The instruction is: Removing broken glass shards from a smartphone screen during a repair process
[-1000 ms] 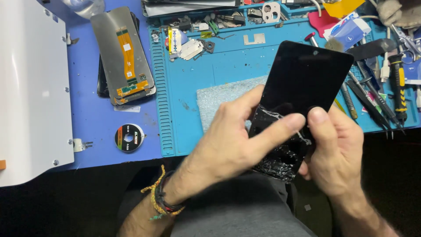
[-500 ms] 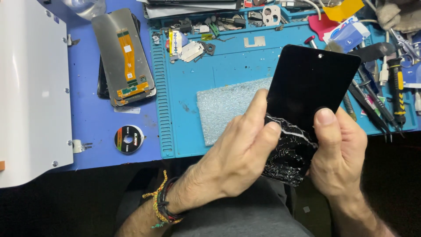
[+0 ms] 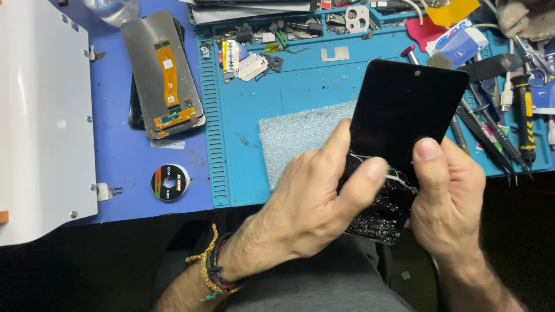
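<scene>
cracked phone screen (image 3: 404, 115) in both hands

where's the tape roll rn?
Head view, left side: the small black tape roll lies flat on the purple mat, just left of the blue work mat, below the face-down screen panel.

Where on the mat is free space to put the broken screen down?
Free: blue mat between the metal plate and foam pad; also left of the pad. Crowded: parts tray on top, screwdrivers at the right.
</scene>
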